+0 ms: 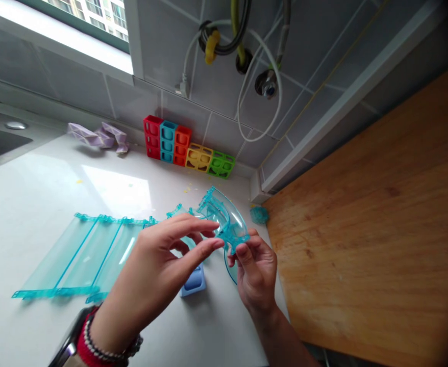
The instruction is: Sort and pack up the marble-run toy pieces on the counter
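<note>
A curved clear-teal plastic track piece (224, 216) is held up above the white counter (28, 204) between both hands. My left hand (158, 270) pinches its near end with fingertips. My right hand (256, 270) grips its lower right corner from below. Three straight teal track pieces (90, 252) lie joined side by side on the counter to the left. A small blue block (194, 282) lies under my left hand, partly hidden. Another teal curved piece shows behind my right hand, mostly covered.
Stacked red, blue, orange, yellow and green hollow blocks (188, 148) stand against the tiled wall. Crumpled purple wrap (101, 136) lies at the back left. A small teal bit (259, 214) sits by the wooden board (377, 224) on the right. Hoses (247, 61) hang above.
</note>
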{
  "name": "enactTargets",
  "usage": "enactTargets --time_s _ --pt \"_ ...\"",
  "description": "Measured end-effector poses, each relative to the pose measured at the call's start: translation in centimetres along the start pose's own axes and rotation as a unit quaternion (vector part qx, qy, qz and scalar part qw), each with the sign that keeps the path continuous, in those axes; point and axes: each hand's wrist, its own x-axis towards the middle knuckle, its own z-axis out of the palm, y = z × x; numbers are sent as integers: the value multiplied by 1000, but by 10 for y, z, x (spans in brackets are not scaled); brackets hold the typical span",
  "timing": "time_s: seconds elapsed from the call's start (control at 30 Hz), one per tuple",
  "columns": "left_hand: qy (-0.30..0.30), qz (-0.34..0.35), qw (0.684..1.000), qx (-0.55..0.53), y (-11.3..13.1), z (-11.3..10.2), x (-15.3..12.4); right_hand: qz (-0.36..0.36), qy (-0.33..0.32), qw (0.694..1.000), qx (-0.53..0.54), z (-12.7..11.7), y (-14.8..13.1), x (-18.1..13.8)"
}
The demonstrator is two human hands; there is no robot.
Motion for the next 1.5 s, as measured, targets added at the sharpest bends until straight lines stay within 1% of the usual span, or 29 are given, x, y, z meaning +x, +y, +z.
enactTargets --time_s 0.03,0.07,0.17,0.3,0.43,0.5,0.6,0.67,0.8,0.83,0.9,1.0,1.13,1.2,1.27,1.37,1.43,1.5 --pt "-24 -22 999 -14 -2 1 0 -7 -7 1000 -5 -1 1 0" --pt "-36 -36 998 -24 -4 2 1 -12 -12 1000 -7 -1 1 -1" --pt "-42 -49 997 -37 -11 4 4 -16 -23 1000 -10 -2 3 -1" --pt "-50 -24 998 -25 -13 6 4 -17 -20 1000 -16 -2 4 -1" --pt "-22 10 1000 6 -13 9 2 -15 -10 999 -28 -2 3 1" --pt "-30 -2 1000 -4 -13 9 2 -4 -5 999 -32 -2 3 2" --pt "-64 -45 996 -33 -15 8 3 17 1 999 -33 -2 3 3" --pt "-62 -54 996 -38 -16 8 4 23 7 999 -33 -2 3 3" --pt "-18 3 1000 -11 -18 13 3 25 18 999 -36 -2 5 4" --pt "-14 15 1000 -4 -18 14 2 25 19 999 -37 -2 5 4" --pt "-15 19 1000 4 -18 14 1 30 20 999 -33 -1 7 4" --pt "-15 -18 1000 0 -19 13 1 33 8 999 -30 1 10 2" --pt "-38 -81 995 -46 -25 11 4 3 11 999 -49 2 13 1" --pt "-41 -83 994 -59 -27 10 5 -17 14 997 -80 3 13 1" --pt "-33 -55 997 -36 -28 10 6 -31 3 992 -125 3 12 3" --pt "-34 20 999 37 -27 8 6 -36 -28 984 -169 2 14 6" --pt "-33 77 991 103 -26 6 4 -37 -36 983 -179 0 18 6" --pt "-28 129 975 180 -25 4 2 -38 -35 982 -182 -4 21 7"
